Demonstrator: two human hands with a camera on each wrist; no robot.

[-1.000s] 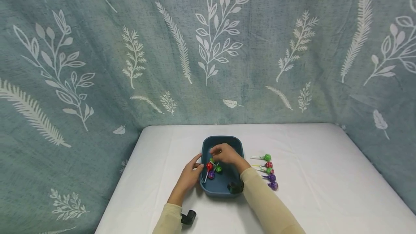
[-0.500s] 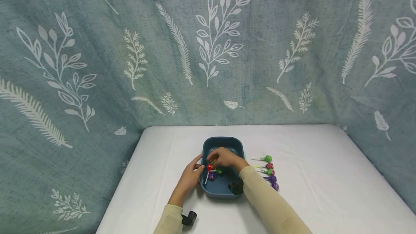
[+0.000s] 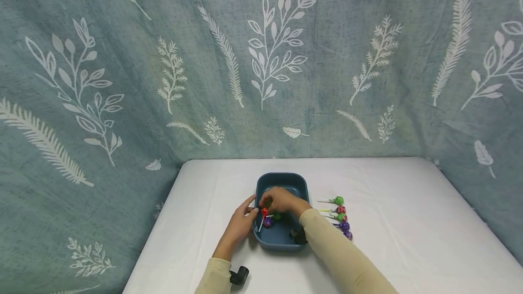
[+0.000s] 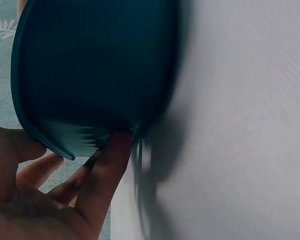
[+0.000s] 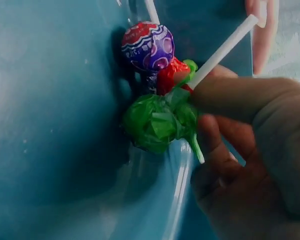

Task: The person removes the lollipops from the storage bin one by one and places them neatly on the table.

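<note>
My left hand (image 3: 240,223) grips the left wall of a dark blue bin (image 3: 282,246), thumb at the rim and fingers outside. Inside the bin my right hand (image 3: 282,199) reaches down, fingers curled round a green lollipop (image 3: 267,202) that they mostly hide. Close by lie a red lollipop (image 3: 264,212) and a purple one (image 3: 267,222). Another green-wrapped lollipop (image 5: 155,122) fills the front of the right wrist view, its white stick passing before my thumb. In the left wrist view, the bin's outer side (image 4: 95,65) hides what lies within.
Right of the bin, several lollipops form a column on the white table (image 3: 392,212): a green one (image 3: 338,200), a red one (image 3: 341,210), a green-and-red one (image 3: 341,217) and purple ones (image 3: 344,226) partly behind my right sleeve. A leaf-patterned cloth (image 3: 229,76) hangs behind.
My right hand has lowered and shifted slightly left, its fingers coming down over the green lollipop. The green lollipop beside the purple one now has its stick pointing left. My left hand stays on the bin.
</note>
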